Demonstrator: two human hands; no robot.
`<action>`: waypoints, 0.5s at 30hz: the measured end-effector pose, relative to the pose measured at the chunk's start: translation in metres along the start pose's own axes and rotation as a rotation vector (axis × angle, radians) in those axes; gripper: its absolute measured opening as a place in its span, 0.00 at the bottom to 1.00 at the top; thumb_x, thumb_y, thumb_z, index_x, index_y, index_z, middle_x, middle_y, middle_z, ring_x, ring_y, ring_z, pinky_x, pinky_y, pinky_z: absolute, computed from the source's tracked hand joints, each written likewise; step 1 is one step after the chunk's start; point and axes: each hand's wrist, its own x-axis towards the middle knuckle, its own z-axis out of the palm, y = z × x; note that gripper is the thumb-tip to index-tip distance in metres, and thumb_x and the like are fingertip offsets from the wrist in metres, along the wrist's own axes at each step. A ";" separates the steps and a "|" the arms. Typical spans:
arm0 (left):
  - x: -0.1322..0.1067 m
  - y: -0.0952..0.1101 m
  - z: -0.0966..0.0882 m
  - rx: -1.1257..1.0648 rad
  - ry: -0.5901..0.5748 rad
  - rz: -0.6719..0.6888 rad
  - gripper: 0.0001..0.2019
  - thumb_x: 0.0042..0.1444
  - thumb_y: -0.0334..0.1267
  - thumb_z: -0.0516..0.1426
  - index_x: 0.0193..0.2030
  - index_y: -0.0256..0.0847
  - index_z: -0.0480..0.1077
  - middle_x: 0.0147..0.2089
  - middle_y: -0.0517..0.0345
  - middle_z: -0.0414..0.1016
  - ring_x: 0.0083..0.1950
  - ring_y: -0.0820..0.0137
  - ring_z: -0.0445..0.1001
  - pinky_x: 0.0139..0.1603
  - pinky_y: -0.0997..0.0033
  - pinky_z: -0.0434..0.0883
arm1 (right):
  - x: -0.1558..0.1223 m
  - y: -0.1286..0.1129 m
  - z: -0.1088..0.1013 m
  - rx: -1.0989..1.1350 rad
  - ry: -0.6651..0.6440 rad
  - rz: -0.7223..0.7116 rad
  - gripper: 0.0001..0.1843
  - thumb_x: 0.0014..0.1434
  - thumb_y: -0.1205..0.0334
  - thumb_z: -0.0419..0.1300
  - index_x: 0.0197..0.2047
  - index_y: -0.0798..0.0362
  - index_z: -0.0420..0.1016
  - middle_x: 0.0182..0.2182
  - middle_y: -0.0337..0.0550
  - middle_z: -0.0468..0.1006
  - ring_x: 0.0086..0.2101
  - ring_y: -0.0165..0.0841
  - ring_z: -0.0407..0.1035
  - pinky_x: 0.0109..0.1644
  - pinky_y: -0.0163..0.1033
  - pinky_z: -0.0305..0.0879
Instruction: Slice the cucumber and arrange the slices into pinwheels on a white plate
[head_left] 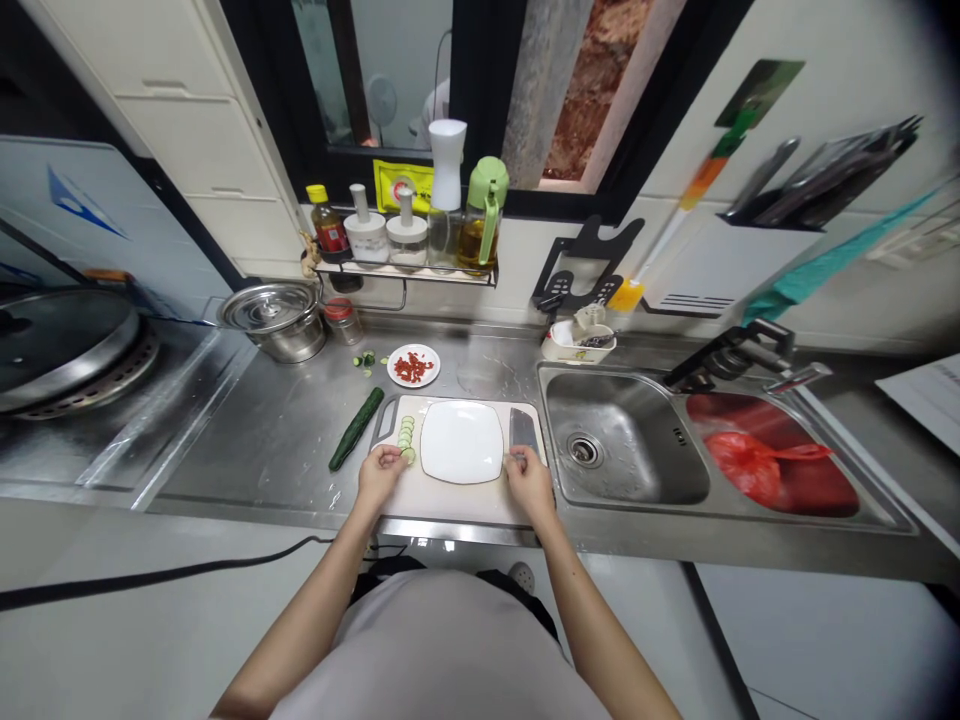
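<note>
On the cutting board, a white square plate with a thin dark rim lies flat. My left hand is closed in a pinch at the near end of a row of cucumber slices, its fingertips on the nearest slice. At the plate's right edge, the fingers of my right hand are closed on the rim. Just beyond that hand is a dark grey rectangular panel on the board; whether it is a blade cannot be told. A whole dark green cucumber lies left of the board.
Behind the board are a small plate of chopped red pieces and some cucumber scraps. A lidded steel pot stands back left. Right of the board is a double sink with a red plastic bag. Condiments line a wall shelf.
</note>
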 end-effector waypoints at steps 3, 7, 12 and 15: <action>-0.003 0.025 0.007 -0.196 -0.099 0.016 0.19 0.36 0.48 0.67 0.31 0.38 0.70 0.27 0.60 0.73 0.30 0.73 0.71 0.35 0.74 0.66 | 0.003 -0.025 0.000 0.095 -0.032 -0.107 0.13 0.56 0.56 0.51 0.38 0.52 0.72 0.17 0.33 0.66 0.22 0.32 0.63 0.30 0.35 0.56; -0.013 0.060 0.015 -0.260 -0.200 0.054 0.18 0.37 0.45 0.68 0.32 0.38 0.72 0.29 0.60 0.73 0.31 0.74 0.70 0.36 0.74 0.66 | 0.005 -0.066 -0.001 0.170 -0.120 -0.270 0.10 0.57 0.56 0.55 0.37 0.51 0.73 0.24 0.36 0.72 0.25 0.30 0.65 0.32 0.35 0.59; -0.020 0.082 0.020 -0.214 -0.278 0.153 0.14 0.41 0.43 0.67 0.33 0.38 0.73 0.31 0.59 0.72 0.32 0.75 0.68 0.36 0.74 0.64 | 0.005 -0.098 -0.002 0.153 -0.188 -0.549 0.07 0.59 0.60 0.56 0.37 0.50 0.74 0.35 0.42 0.76 0.38 0.34 0.68 0.42 0.38 0.62; -0.022 0.086 0.022 -0.164 -0.309 0.212 0.13 0.43 0.43 0.66 0.32 0.38 0.73 0.30 0.59 0.72 0.31 0.74 0.66 0.35 0.74 0.63 | 0.005 -0.102 0.000 0.131 -0.215 -0.589 0.06 0.61 0.61 0.56 0.37 0.50 0.75 0.35 0.42 0.76 0.41 0.35 0.67 0.46 0.40 0.62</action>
